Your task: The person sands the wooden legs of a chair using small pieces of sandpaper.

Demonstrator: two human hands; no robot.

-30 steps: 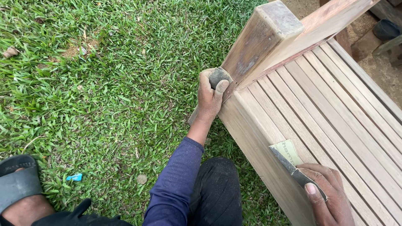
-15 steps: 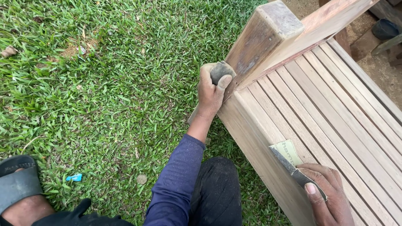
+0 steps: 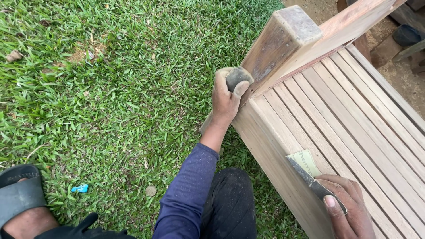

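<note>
My left hand grips a small grey sanding pad and presses it against the side of a square wooden post of a slatted wooden bench. My right hand rests on the slats near the bench's front rail and holds a flat metal scraper blade with a folded piece of pale sandpaper lying against it. My left arm wears a dark blue sleeve.
Green grass spreads to the left of the bench. A small blue scrap lies in it near my foot in a dark sandal. Bare soil and dark objects sit at the top right.
My left hand with the pad has slid slightly up along the post. My right hand has stayed in place.
</note>
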